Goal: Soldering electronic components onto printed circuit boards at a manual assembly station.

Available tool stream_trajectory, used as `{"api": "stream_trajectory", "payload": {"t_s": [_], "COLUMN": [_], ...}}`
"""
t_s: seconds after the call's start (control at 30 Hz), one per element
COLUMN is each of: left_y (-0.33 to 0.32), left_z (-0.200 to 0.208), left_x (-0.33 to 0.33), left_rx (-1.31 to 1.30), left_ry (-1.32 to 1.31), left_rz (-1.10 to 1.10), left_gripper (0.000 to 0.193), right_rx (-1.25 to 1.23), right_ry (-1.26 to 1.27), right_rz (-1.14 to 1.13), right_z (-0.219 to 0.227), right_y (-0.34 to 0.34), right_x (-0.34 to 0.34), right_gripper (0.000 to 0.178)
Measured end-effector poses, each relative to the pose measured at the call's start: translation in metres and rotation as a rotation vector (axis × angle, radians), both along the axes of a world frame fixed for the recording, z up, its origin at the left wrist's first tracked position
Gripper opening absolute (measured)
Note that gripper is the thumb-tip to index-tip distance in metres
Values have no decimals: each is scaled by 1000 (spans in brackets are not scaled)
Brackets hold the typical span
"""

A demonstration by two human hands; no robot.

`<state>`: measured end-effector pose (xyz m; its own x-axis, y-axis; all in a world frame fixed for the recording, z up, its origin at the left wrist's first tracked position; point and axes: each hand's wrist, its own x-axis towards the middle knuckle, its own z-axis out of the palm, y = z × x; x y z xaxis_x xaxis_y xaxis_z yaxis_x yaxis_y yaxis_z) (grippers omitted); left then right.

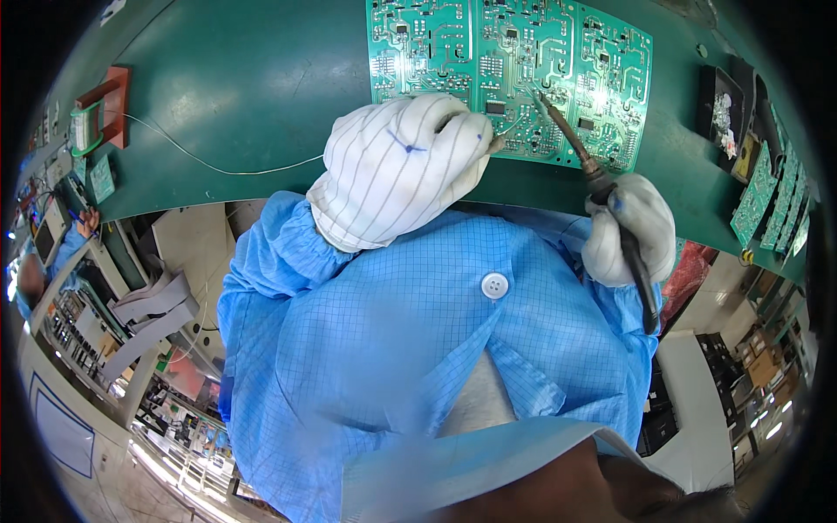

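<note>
A green circuit board panel (440, 65) with small black chips and many solder points lies at the far edge of my view. My left hand (401, 170), in a white striped glove, is closed at the board's near edge. It pinches a thin solder wire (231, 173), whose short end sticks out past the fingertips over the board. In its white glove, my right hand (641, 227) grips a soldering iron (571, 138) by the dark handle. The iron slants up and left, its tip over the board near the wire's end; contact cannot be made out.
Solder wire comes from a spool on a reddish-brown stand (115, 109) at the left of the green table (253, 78). A black tray (719, 113) and more green boards (755, 202) sit at the right. Another person's hand (88, 222) shows at far left.
</note>
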<state>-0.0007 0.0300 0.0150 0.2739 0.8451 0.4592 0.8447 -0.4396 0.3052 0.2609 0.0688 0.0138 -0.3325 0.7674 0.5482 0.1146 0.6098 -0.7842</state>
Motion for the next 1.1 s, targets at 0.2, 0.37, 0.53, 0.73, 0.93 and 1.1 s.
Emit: {"api": "stream_trajectory", "payload": {"t_s": [0.2, 0.37, 0.53, 0.73, 0.93, 1.1], "left_y": [5, 5, 6, 5, 6, 6], "left_z": [-6, -7, -9, -10, -9, -8], "left_x": [2, 3, 4, 3, 2, 3], "left_rx": [34, 33, 88, 64, 62, 44], "left_ry": [70, 65, 67, 33, 54, 45], "left_rz": [41, 48, 58, 48, 39, 35], "left_gripper": [23, 23, 23, 23, 23, 23], "right_rx": [289, 341, 324, 357, 369, 350], "right_ry": [-259, -290, -318, -340, -343, -343], "right_rz": [74, 45, 49, 24, 6, 1], "right_z": [6, 7, 13, 17, 18, 21], "right_y": [-3, -5, -7, -7, -7, -8], "right_x": [-8, -15, -20, -24, -26, -27], "right_gripper": [29, 29, 31, 29, 29, 29]}}
